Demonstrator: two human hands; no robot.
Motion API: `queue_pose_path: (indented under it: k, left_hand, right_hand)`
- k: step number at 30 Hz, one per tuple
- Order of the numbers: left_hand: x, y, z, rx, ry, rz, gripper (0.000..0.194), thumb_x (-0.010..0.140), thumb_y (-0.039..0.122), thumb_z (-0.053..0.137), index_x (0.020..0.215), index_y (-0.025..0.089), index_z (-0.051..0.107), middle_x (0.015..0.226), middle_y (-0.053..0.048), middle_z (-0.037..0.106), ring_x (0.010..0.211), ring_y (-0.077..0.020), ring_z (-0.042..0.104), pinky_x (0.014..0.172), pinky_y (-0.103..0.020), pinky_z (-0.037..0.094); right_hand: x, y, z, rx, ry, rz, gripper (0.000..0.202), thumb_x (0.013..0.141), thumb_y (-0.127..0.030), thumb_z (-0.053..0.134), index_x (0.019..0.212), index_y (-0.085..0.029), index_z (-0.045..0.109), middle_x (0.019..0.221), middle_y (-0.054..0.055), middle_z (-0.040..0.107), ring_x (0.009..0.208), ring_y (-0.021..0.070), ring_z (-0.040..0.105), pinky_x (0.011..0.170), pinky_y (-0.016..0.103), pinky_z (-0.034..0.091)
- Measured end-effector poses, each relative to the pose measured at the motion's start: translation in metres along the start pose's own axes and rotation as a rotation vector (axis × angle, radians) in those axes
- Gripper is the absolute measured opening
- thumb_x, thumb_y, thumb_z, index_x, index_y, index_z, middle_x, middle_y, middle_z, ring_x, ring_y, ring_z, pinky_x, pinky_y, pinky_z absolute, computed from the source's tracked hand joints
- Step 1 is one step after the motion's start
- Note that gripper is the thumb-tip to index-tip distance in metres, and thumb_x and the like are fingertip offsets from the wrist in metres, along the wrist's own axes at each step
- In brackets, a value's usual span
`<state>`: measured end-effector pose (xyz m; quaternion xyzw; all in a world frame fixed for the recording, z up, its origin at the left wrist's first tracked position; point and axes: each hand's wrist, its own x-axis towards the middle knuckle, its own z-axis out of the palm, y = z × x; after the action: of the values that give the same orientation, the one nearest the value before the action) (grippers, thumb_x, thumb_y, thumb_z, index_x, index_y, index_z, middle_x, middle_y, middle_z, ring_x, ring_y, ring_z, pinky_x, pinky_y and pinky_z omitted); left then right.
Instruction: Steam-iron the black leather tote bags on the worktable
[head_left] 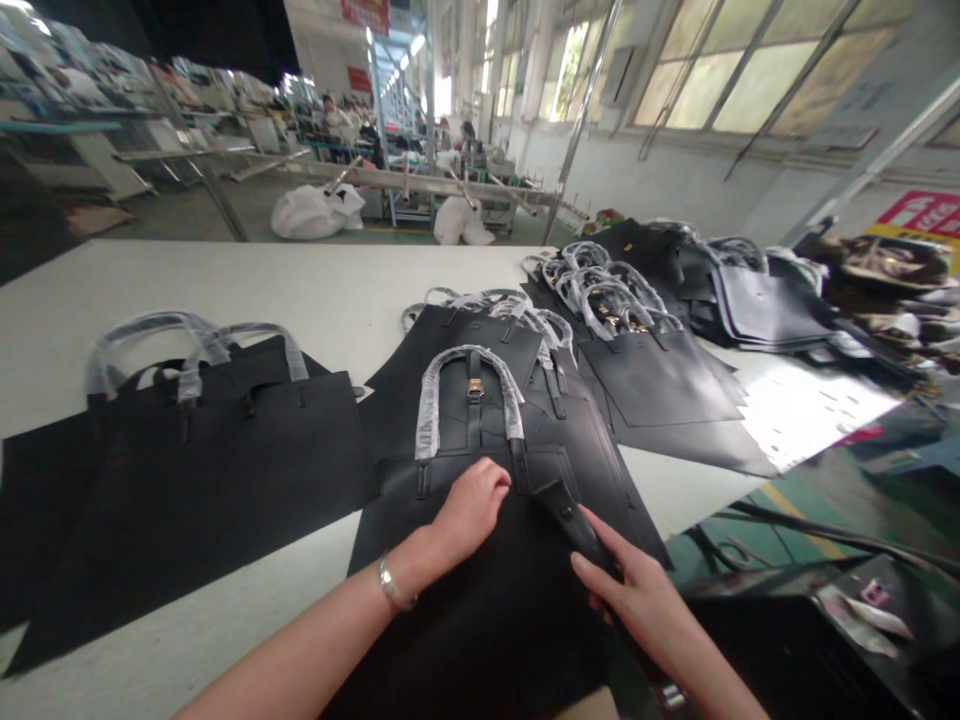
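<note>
A black bag panel (487,590) lies on the table in front of me, its arched handle (431,400) wrapped in clear plastic. A black strap with a gold buckle (475,388) shows inside the handle's arch. My left hand (474,505) rests over the panel between the two handle ends, fingers curled closed; what they pinch, if anything, is hidden. My right hand (626,580) is wrapped around a black hand tool with a wide flat head (566,515). The tool's head is near the right handle end, pointing toward my left hand.
Black panels with plastic-wrapped handles (247,450) lie at the left. More handled panels (664,375) are piled at the right, with stacked black pieces (772,305) behind. The white table (322,275) extends back toward metal rails. A dark bin (780,640) stands below right.
</note>
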<state>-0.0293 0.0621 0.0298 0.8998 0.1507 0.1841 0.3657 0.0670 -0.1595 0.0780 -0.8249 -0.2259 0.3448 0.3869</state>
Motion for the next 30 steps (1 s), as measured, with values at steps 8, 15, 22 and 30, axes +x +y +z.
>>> queue_pose_path:
  k: [8,15,22,30]
  left_hand:
    - [-0.055,-0.006,0.028,0.252,-0.038,0.258,0.035,0.094,0.009,0.040,0.127,0.012,0.052,0.132,-0.011,0.052,0.126,-0.0244,0.043,0.107,-0.041,0.045]
    - [-0.053,-0.006,0.028,0.250,-0.040,0.249,0.037,0.092,0.009,0.043,0.127,0.013,0.053,0.132,-0.012,0.052,0.127,-0.0234,0.042,0.108,-0.039,0.045]
    - [-0.054,-0.003,0.020,0.201,-0.093,0.239,0.039,0.091,0.010,0.045,0.129,0.013,0.051,0.136,-0.012,0.050,0.130,-0.0237,0.040,0.109,-0.039,0.043]
    - [-0.093,-0.016,-0.035,0.224,-0.244,0.231,0.052,0.087,0.034,0.063,0.135,0.021,0.047,0.145,-0.010,0.043,0.137,-0.0262,0.035,0.118,-0.048,0.024]
  right_hand:
    - [0.036,-0.051,0.001,-0.137,-0.094,0.029,0.058,0.088,-0.042,0.055,0.142,-0.025,0.044,0.054,-0.005,0.058,0.048,0.0145,0.058,0.042,0.021,0.047]
    - [0.032,-0.057,0.002,-0.146,-0.194,0.068,0.056,0.089,-0.045,0.053,0.140,-0.025,0.043,0.056,-0.003,0.061,0.048,0.0160,0.061,0.041,0.022,0.048]
    - [0.052,-0.060,-0.006,-0.045,0.042,0.011,0.058,0.085,-0.049,0.058,0.137,-0.027,0.045,0.064,-0.004,0.058,0.052,0.0166,0.061,0.043,0.024,0.049]
    - [0.034,-0.042,-0.002,-0.070,-0.093,0.062,0.066,0.084,-0.052,0.058,0.142,-0.027,0.042,0.055,-0.005,0.057,0.051,0.0171,0.060,0.045,0.025,0.048]
